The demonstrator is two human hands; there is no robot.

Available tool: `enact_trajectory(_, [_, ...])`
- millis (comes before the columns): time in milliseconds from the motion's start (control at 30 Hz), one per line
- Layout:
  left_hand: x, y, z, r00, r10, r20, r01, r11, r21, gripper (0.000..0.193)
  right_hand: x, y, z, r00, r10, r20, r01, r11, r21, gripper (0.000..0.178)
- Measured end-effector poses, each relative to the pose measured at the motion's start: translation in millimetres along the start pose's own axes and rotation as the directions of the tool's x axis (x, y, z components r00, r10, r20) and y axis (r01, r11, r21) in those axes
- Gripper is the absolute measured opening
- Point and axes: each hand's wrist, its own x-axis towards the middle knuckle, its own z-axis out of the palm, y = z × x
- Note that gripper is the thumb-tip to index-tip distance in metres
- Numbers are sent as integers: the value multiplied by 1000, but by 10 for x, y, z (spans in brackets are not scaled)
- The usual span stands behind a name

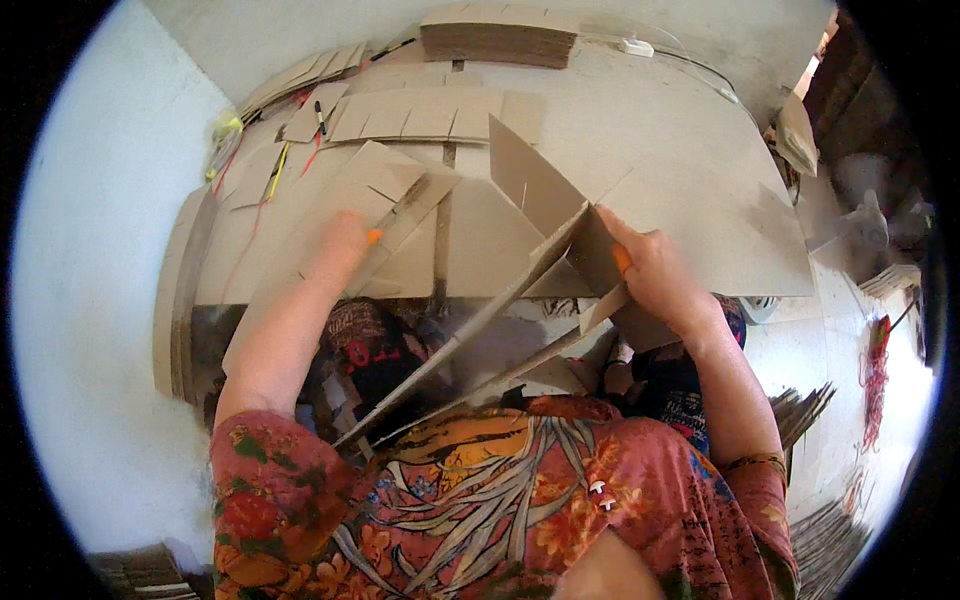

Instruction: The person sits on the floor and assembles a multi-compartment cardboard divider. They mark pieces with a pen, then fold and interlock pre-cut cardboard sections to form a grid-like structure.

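My right hand [655,270] is closed on the edge of a cardboard divider [535,185], made of slotted brown panels crossing each other. Its long panels [465,340] slant down toward my chest, and one panel stands up above the table. Over on the left, my left hand [347,238] curls round a slotted cardboard strip [408,212] that lies on flat sheets; its fingers are partly hidden and slightly blurred. Orange covers show on a finger of each hand.
Slotted cardboard sheets [415,115] lie across the back left of the table [700,160]. A thick cardboard stack [498,42] sits at the far edge, near a white power strip [636,47]. Pens and a yellow cutter [277,172] lie left. More cardboard [180,290] leans at the table's left side.
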Motion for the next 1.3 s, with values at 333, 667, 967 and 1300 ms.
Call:
enact_trajectory(333, [335,-209,-508,996,92,-19,-94,986,-136,36,-202,60,-1,965,-189,-182,214,969,128,62])
enact_trajectory(667, [-9,1491,-1457,915,311,256,-61,736,-675,30,-197,13,-112,919,-252,-304,286,955,73,57])
enact_trajectory(967, [89,1931,-1587,877,449,172,-164,615,-771,30,-162,449,-154,976,-105,-193,135,979,151,54])
enact_trajectory(1300, [1374,1479,-367,963,268,-32,-268,963,-21,54,408,1236,-518,957,160,-241,-196,972,-133,53])
